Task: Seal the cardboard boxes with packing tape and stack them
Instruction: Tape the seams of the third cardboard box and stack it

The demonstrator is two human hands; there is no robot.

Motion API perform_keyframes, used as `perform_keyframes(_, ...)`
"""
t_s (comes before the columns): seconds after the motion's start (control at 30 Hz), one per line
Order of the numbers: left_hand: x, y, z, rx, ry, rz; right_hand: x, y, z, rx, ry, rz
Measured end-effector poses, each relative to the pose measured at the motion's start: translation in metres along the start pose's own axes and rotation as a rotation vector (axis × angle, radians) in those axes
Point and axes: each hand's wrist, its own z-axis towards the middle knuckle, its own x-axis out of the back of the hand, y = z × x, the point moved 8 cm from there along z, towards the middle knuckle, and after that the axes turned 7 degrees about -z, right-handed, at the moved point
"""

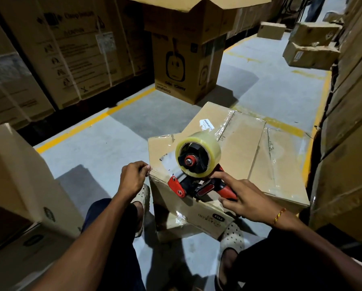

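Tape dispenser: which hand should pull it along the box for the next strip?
Right. The right hand already grips the tape dispenser handle, while the left hand pinches the tape end at the box corner.

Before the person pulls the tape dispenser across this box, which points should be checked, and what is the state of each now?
1. Right hand holds the red and black tape dispenser by its handle: ok.
2. Clear tape roll has tape left: ok.
3. Left hand pinches the tape end at the corner of the brown cardboard box: ok.
4. Dispenser rests on the box top: ok.
5. Flaps fully closed under the tape: cannot tell.
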Motion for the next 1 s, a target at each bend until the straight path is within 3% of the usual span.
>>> perform_keyframes(0.67,-0.008,0.006,0.001,-0.136,-0.022,0.326,-0.011,0.001,-0.004,-0.010,-0.028,-0.076)
perform_keyframes(0.87,-0.010,-0.016,-0.002,0.174,-0.122,-0.110,-0.011,0.001,-0.003,-0.008,-0.030,-0.066)
perform_keyframes(1.0,-0.016,-0.031,-0.004,0.319,-0.186,-0.066,-0.013,0.004,-0.004,-0.022,-0.031,-0.048)
